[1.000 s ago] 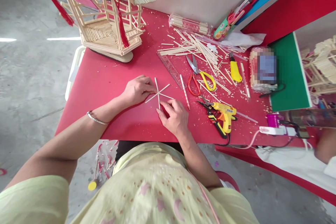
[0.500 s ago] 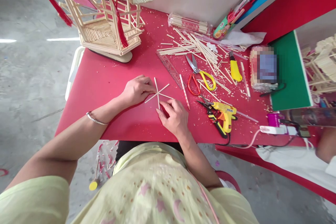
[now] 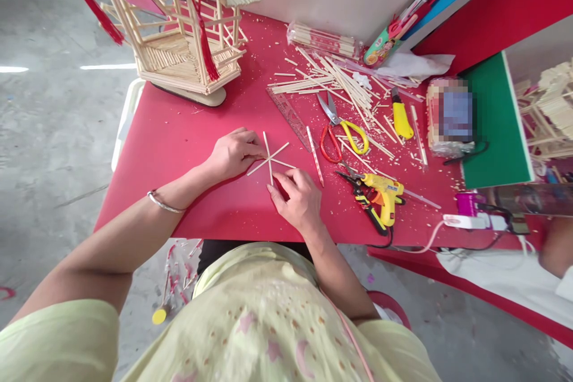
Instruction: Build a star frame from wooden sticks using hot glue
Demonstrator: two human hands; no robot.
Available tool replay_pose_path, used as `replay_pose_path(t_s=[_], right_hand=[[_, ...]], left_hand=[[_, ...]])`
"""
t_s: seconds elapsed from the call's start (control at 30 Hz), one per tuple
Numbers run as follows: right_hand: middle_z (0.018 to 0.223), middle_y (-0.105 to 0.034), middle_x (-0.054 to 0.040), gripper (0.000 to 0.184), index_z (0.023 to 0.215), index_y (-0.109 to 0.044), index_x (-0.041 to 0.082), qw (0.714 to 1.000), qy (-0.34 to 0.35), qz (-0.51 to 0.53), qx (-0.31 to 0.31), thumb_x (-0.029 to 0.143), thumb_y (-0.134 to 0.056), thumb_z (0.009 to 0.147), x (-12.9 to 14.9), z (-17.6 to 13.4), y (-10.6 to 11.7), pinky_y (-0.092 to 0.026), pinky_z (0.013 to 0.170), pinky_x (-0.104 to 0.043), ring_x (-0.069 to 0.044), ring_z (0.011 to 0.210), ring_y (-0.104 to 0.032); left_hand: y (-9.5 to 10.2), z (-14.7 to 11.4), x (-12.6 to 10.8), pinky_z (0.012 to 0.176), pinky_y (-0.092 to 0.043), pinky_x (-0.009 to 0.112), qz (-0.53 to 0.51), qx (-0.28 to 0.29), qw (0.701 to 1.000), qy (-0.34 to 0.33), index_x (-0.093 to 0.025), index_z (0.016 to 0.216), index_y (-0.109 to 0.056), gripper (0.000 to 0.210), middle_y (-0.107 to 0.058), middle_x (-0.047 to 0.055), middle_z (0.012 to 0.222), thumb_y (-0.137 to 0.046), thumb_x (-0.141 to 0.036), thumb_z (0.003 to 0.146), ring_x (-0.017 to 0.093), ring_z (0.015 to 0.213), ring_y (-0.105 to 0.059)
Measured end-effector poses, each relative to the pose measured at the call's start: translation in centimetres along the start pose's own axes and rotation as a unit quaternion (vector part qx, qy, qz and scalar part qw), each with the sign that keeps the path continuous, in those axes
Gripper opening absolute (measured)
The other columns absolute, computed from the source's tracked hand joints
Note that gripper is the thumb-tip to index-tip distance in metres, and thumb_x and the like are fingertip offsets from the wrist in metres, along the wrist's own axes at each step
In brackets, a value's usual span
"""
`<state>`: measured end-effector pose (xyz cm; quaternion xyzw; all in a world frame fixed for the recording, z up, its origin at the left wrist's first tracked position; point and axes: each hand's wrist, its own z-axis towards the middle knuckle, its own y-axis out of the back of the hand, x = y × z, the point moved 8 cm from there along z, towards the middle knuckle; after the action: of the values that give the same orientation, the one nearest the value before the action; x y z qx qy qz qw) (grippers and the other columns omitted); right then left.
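Observation:
Three thin wooden sticks (image 3: 280, 150) lie crossed at their middles on the red tabletop, forming a six-armed star. My left hand (image 3: 236, 152) rests on the table at the star's left, its curled fingertips pinching the end of one stick. From the lower right, my right hand (image 3: 298, 196) holds the star's near arm at its tip between thumb and forefinger. A paper-wrapped stick (image 3: 314, 156) lies just right of the star. Behind it is a clear ruler (image 3: 290, 118), near scissors (image 3: 330, 110) with one red and one yellow handle.
A stick-built pavilion model (image 3: 188, 59) with red tassels stands at the back left. Loose sticks (image 3: 353, 86) and shavings cover the back right. Pliers (image 3: 369, 212), a yellow glue gun (image 3: 382, 191), a yellow cutter (image 3: 401, 118) and a power strip (image 3: 470, 222) lie on the right.

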<state>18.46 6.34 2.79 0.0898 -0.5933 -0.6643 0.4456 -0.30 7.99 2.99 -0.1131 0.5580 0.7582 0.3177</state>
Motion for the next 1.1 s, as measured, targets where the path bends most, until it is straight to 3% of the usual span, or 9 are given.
replay_pose_path(t_s=[1.1], right_hand=[[0.108,-0.068,-0.0078,0.027,0.125,-0.075,0.023,1.0,0.005,0.001,-0.015,0.035,-0.063,0.104,-0.05,-0.05,0.11,-0.054,0.089,-0.035,-0.023,0.103,-0.064]], left_hand=[[0.11,-0.05,-0.06,0.074,-0.048,0.03,-0.001,-0.008,1.0,-0.004,-0.026,0.099,-0.086,0.031,-0.072,0.008,0.091,-0.056,-0.031,0.104,0.02,0.085,-0.062]])
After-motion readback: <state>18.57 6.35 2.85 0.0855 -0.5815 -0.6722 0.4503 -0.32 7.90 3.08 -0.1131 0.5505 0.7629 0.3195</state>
